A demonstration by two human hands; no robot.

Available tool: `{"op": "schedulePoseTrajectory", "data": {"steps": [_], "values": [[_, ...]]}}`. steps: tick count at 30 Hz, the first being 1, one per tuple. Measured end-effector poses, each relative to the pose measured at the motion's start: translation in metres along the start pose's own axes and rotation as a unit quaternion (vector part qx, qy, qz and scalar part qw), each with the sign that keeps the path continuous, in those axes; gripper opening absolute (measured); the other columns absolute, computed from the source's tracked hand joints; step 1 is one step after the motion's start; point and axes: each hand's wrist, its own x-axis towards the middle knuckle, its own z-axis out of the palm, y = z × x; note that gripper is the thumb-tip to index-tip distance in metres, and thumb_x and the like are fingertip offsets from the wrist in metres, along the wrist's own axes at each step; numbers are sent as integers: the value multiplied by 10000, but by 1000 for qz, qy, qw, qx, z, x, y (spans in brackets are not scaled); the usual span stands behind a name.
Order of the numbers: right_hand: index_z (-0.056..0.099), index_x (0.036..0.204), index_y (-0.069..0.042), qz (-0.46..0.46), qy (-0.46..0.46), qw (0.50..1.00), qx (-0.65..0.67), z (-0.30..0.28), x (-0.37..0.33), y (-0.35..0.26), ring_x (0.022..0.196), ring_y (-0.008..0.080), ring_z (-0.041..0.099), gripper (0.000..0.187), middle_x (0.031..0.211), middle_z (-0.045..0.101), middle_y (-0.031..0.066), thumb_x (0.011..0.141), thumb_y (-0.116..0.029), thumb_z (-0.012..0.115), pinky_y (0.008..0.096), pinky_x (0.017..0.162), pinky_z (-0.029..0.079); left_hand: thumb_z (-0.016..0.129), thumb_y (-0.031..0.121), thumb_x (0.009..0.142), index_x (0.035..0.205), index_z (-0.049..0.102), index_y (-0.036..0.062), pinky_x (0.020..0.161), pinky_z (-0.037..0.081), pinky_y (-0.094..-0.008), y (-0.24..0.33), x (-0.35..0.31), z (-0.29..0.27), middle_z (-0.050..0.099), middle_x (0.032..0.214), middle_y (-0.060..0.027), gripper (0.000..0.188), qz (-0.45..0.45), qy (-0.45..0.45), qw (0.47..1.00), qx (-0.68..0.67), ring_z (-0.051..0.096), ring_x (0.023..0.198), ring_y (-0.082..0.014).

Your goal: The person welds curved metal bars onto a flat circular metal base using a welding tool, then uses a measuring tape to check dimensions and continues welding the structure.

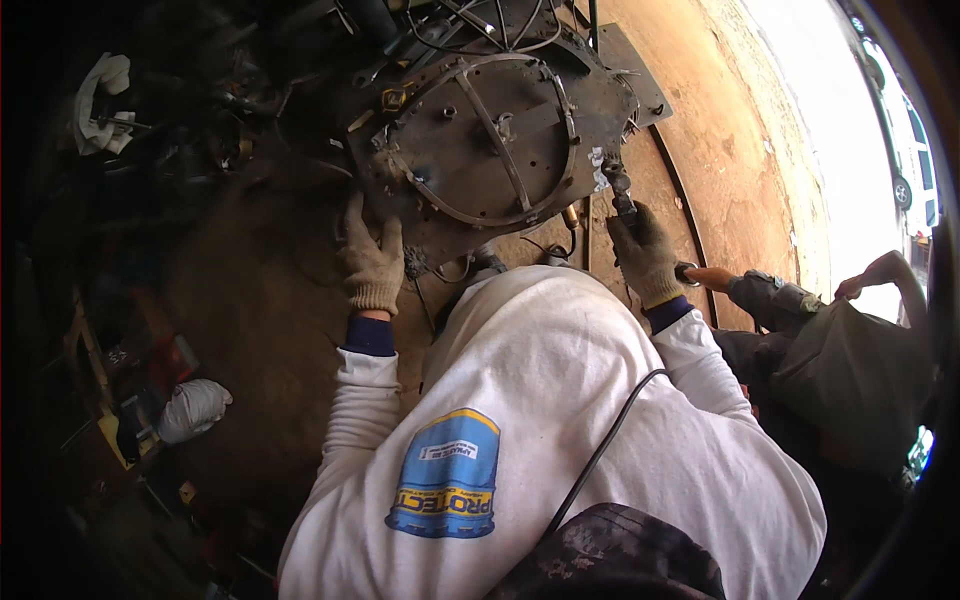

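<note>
On a dark steel worktable (465,240) in front of me lies a bent metal strip frame (500,150), an oval with a bar across it. My left hand (372,260), in a grey-beige knit glove, rests at the table's near left edge. Its thumb and fingers are apart and it holds nothing visible. My right hand (646,252), gloved alike, is closed around a dark-handled metal tool (622,198) by the near right corner. The tool points away from me, and the glove covers part of it, so its exact kind is unclear.
A yellow-and-black tape measure (395,98) sits at the table's left. Cables (510,30) cross the far side. A brass-coloured fitting with a hose (571,216) hangs at the near edge. Another person (820,360) is close on my right. A white sack (195,410) lies lower left.
</note>
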Motion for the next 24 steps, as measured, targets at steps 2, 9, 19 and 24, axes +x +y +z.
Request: {"op": "schedulePoseTrajectory", "data": {"steps": [2,9,19,24], "values": [[619,1135,-60,-15,-9,1000,24,-1,4,3,605,60,508,222,768,582,-24,978,-210,664,263,520,435,688,334,916,1452,450,20,1077,439,-450,11,-12,-2,537,1409,-249,665,-100,-39,992,-70,532,1281,-413],[611,1145,-44,-71,-52,993,-77,-17,21,18,638,106,574,294,791,634,24,979,-283,654,300,559,472,618,393,961,1480,391,-19,1114,404,-450,13,-47,39,484,1462,-277,700,-152,2,986,-75,489,1331,-432],[614,1067,-62,-109,-87,990,-35,-21,31,26,630,121,580,251,769,623,27,969,-289,662,310,558,469,466,539,1015,1510,391,114,1041,440,-471,30,-55,40,552,1418,-231,656,-239,4,965,-111,539,1275,-434],[600,1141,-65,-61,-127,988,-63,-27,30,10,964,438,649,324,981,684,224,958,-328,646,480,795,506,495,511,1011,1518,389,136,1032,450,-474,17,-57,51,551,1423,-224,640,-206,53,970,-117,541,1278,-428]]}}
